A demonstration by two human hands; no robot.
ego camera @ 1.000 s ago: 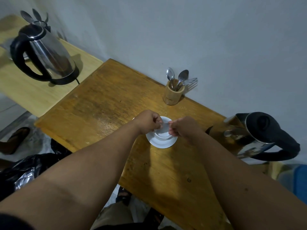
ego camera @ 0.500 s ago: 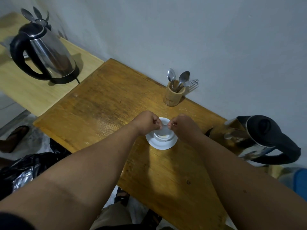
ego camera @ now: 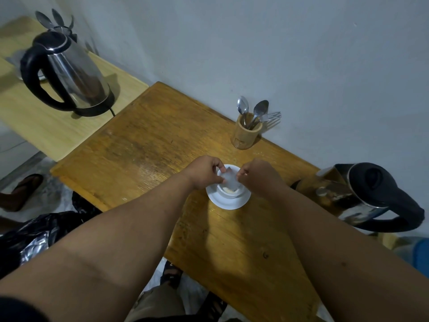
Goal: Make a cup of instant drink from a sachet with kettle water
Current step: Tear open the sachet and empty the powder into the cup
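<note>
Hands meeting over a white cup [ego camera: 228, 191] at centre frame, both pinching a small pale sachet [ego camera: 229, 178] held just above the cup's mouth. Left hand [ego camera: 204, 173] closed on the sachet's left edge, thumb and fingertips pressed together; right hand [ego camera: 257, 176] closed on the right edge in the same pinch. Sachet tilted, lower corner dipping toward the cup's opening. Pale yellowish powder [ego camera: 228, 190] lying in the bottom of the cup. Cup seated on a white saucer [ego camera: 228, 203], saucer resting on a worn wooden table [ego camera: 151, 147] running from centre to lower right of frame.

Steel kettle with black lid and handle [ego camera: 362, 196] at right edge, on the same table, close to the right forearm, well apart from the cup. Second steel kettle [ego camera: 69, 73] at upper left, standing on its base on a paler, lower table [ego camera: 46, 126]. Bamboo holder [ego camera: 246, 133] against the wall above the cup, near it but not touching, carrying two spoons and a fork. Black plastic bag [ego camera: 34, 233] on the floor at lower left; sandal [ego camera: 22, 191] at far left edge.
</note>
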